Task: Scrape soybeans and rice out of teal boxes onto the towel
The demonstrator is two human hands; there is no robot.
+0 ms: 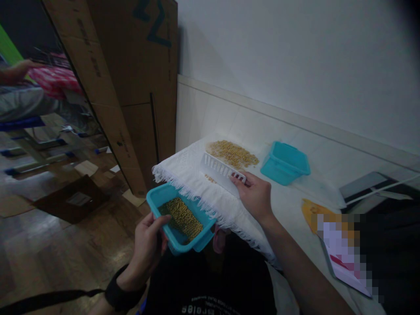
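My left hand grips the near rim of a teal plastic tub partly filled with yellow-green beans, held just below the fringed edge of a white cloth. My right hand holds a white slotted plastic scraper upright on the cloth, its lower edge touching the fabric. Behind the scraper lies a loose pile of tan beans, and a few beans sit just in front of it. A black strap wraps my left wrist.
A second teal tub sits on the white table to the right of the pile. Yellow paper and a blurred booklet lie further right. Large cardboard sheets lean at left above a wooden floor. Another person sits far left.
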